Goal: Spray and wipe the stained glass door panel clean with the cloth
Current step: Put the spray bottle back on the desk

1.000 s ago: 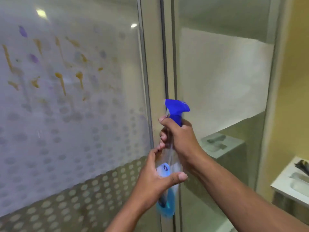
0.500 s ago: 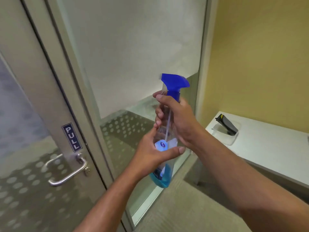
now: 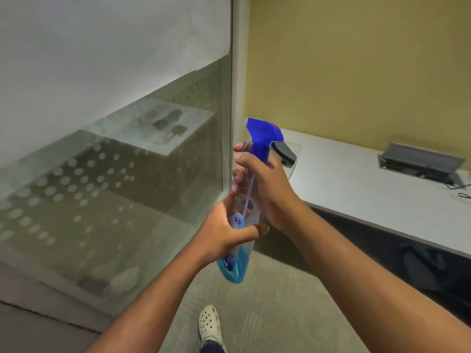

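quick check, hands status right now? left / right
Left hand: closed round the lower body of the spray bottle.
Right hand: closed round the bottle's neck, just under the blue trigger head.

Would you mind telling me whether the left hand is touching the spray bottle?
Touching: the head view shows the left hand wrapped round the spray bottle's lower body, thumb across its front.

Bare forearms, white perforated clog [image 3: 209, 322]
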Motion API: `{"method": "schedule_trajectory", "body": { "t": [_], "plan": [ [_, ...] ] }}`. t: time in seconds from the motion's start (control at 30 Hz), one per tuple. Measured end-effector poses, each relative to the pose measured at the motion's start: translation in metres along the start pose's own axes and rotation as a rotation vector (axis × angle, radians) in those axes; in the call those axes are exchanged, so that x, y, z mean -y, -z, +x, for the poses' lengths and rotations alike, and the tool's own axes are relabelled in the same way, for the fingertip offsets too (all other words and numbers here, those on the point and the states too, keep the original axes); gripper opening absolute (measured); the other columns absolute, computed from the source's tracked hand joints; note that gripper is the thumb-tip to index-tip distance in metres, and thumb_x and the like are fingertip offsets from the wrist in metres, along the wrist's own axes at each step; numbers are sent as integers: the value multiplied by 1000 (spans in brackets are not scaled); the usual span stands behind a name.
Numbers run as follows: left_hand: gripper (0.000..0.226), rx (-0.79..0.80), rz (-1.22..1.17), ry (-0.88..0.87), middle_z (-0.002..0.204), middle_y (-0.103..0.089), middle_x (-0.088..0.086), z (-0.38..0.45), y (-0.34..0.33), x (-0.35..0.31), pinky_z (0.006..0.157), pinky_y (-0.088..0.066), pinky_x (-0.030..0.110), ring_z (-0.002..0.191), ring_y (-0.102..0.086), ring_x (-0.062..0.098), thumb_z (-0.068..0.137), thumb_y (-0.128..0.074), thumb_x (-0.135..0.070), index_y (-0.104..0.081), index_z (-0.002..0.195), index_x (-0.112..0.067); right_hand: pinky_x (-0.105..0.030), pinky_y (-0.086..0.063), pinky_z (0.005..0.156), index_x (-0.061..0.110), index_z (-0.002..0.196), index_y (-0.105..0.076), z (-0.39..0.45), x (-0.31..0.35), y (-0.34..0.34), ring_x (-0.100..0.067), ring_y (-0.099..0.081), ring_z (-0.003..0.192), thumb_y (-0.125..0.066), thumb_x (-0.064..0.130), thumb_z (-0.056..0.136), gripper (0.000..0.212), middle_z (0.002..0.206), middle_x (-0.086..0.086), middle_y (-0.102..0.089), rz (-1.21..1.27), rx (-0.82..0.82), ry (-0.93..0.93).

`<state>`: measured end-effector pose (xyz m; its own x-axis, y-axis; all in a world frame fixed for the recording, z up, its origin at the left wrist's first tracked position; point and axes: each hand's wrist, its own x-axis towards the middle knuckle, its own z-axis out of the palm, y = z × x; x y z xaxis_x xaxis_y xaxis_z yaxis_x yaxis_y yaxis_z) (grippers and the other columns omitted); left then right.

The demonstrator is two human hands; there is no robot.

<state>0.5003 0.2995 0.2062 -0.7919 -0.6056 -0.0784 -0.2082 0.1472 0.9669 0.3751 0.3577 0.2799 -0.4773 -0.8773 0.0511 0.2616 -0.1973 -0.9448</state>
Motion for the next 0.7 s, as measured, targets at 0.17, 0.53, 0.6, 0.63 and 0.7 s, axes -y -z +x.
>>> {"method": "schedule_trajectory", "body": {
  "t": [0.17, 0.53, 0.6, 0.63, 0.7],
  "plan": [
    [109, 115, 18, 60, 145, -70, 15, 81, 5, 16, 117, -54, 63, 134, -69, 39, 56, -87, -60, -56, 149, -13, -25, -60, 61, 9, 120, -55, 62, -14, 28, -12, -66, 66, -71, 24, 88, 39, 79, -8, -62, -108, -156, -6],
    [71, 420, -28, 26, 143, -60, -9, 240, 12, 11, 99, -56, 27, 130, -63, 15, 71, -78, -60, -47, 135, -50, -39, -59, 104, 24, 133, -60, 152, -1, 124, -17, -73, 118, -77, 35, 89, 48, 123, 2, -76, -390, -177, -164],
    [80, 458, -5, 15, 142, -60, -12, 263, 7, 14, 101, -57, 27, 130, -63, 14, 63, -78, -71, -47, 135, -54, -32, -61, 97, 25, 137, -60, 158, 3, 145, -16, -72, 120, -77, 28, 94, 46, 125, 5, -76, -434, -165, -136],
    [87, 475, 13, 11, 145, -59, -12, 275, 3, 15, 105, -56, 29, 133, -61, 14, 60, -76, -74, -46, 138, -52, -30, -61, 95, 25, 139, -60, 163, 4, 155, -16, -72, 121, -77, 25, 96, 47, 126, 5, -76, -462, -168, -124],
    [91, 512, 58, 8, 147, -55, -12, 300, -7, 17, 109, -54, 33, 138, -58, 16, 63, -77, -73, -42, 144, -50, -26, -61, 92, 24, 139, -61, 173, 3, 175, -15, -72, 120, -77, 24, 96, 46, 127, 6, -76, -503, -183, -112]
  ]
}}
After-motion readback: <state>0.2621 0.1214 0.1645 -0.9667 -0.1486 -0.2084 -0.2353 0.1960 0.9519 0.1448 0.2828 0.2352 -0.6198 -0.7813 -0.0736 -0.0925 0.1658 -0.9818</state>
